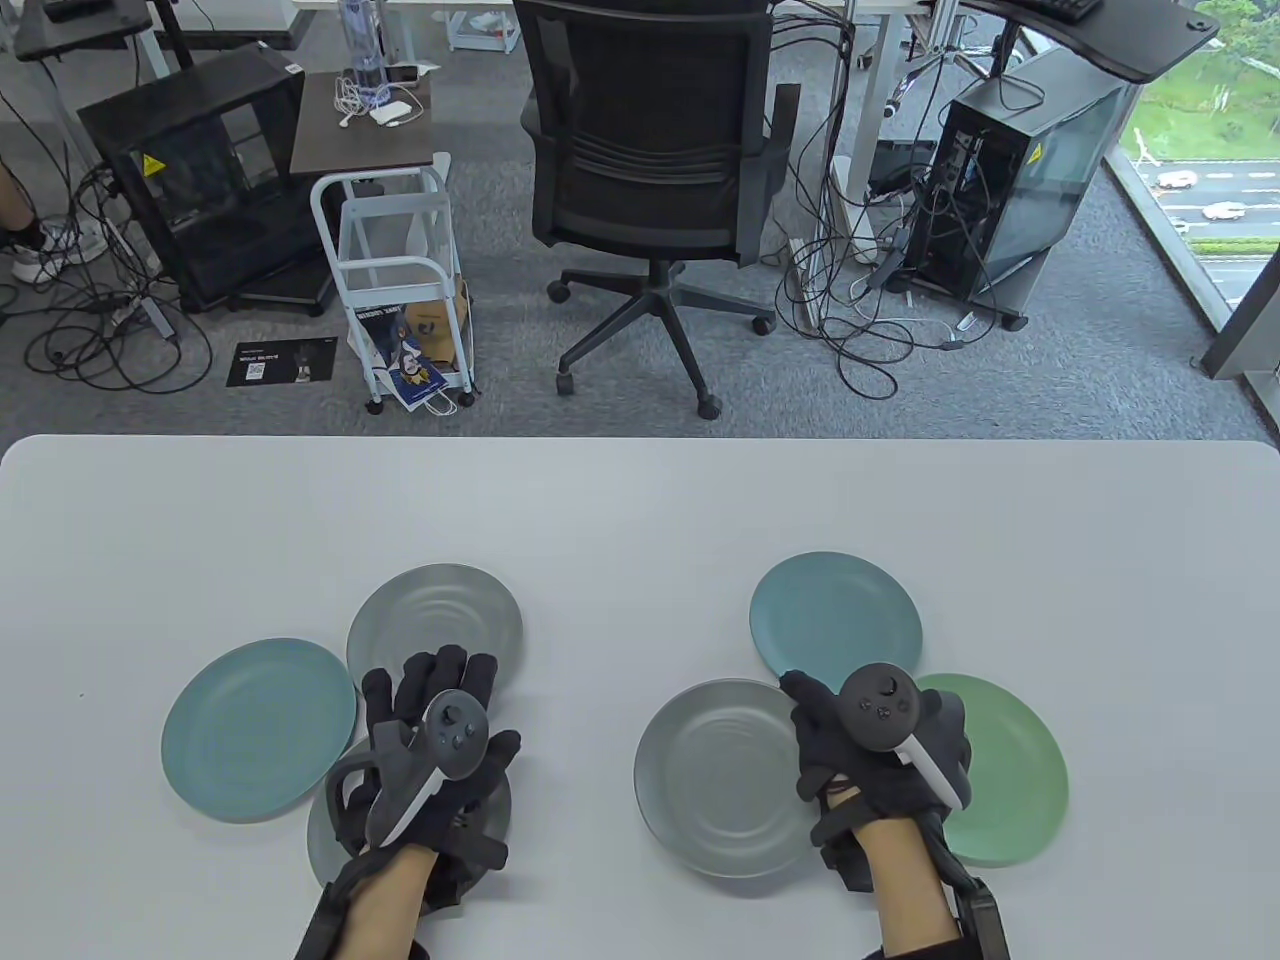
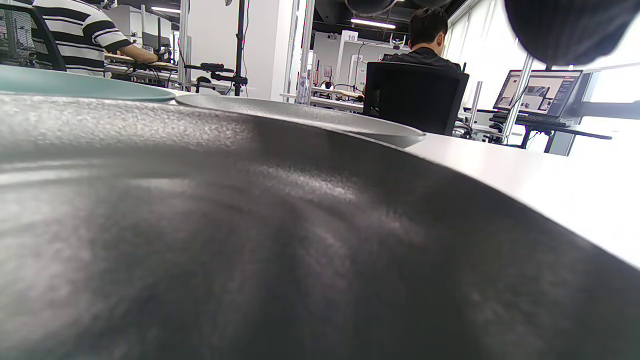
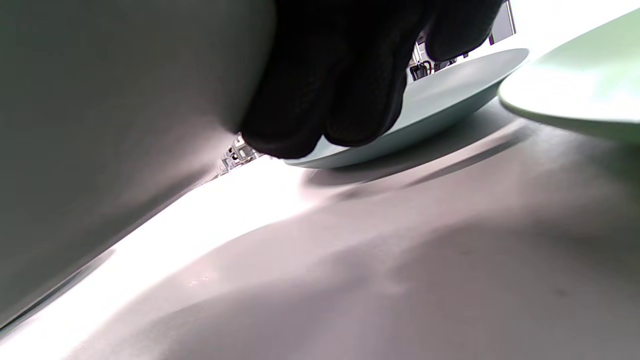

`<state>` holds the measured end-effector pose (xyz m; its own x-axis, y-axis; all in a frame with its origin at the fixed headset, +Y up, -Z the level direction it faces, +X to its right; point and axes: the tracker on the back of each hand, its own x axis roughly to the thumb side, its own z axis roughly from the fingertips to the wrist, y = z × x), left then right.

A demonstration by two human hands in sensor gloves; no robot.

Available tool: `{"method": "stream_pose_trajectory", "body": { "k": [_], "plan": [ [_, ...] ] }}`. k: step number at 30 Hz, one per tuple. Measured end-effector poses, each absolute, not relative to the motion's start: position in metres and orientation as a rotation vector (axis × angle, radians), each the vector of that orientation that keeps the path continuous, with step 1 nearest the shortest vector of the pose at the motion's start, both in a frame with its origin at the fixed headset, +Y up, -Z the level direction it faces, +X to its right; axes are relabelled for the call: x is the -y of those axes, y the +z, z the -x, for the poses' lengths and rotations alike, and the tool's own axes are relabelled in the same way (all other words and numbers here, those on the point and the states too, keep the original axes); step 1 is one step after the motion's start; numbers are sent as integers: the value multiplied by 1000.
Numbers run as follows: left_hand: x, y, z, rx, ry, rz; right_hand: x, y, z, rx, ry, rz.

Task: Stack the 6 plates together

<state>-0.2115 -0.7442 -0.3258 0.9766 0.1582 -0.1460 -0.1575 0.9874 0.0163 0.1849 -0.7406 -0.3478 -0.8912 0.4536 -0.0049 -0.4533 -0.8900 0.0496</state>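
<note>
Six plates lie on the white table [image 1: 640, 500]. On the left are a teal plate [image 1: 258, 728], a grey plate [image 1: 435, 620] and a second grey plate [image 1: 325, 840] nearest me. My left hand [image 1: 430, 700] lies over that near grey plate with fingers spread flat. The plate fills the left wrist view [image 2: 250, 225]. On the right are a teal plate [image 1: 835, 612], a grey plate [image 1: 720, 775] and a green plate [image 1: 1010, 770]. My right hand [image 1: 830, 720] sits between the grey and green plates. Its thumb is over the grey plate's right rim and its fingers [image 3: 325, 100] curl down beside that plate [image 3: 100, 125].
An office chair [image 1: 650, 170] stands beyond the table's far edge. A white cart [image 1: 400, 290] and computer cases stand on the floor. The table's far half is bare. The teal plate [image 3: 440, 100] and the green plate [image 3: 575, 90] lie close ahead of my right fingers.
</note>
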Motion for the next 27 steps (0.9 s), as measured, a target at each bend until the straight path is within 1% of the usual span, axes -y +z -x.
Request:
{"method": "stream_pose_trajectory", "body": {
  "k": [17,27],
  "plan": [
    [744,-326,215,-159,185,-3,745,-348,-139,8,2605,6],
    [744,-326,217,-166,200,1,755,-353,-113,-46,2603,7]
  ]
}}
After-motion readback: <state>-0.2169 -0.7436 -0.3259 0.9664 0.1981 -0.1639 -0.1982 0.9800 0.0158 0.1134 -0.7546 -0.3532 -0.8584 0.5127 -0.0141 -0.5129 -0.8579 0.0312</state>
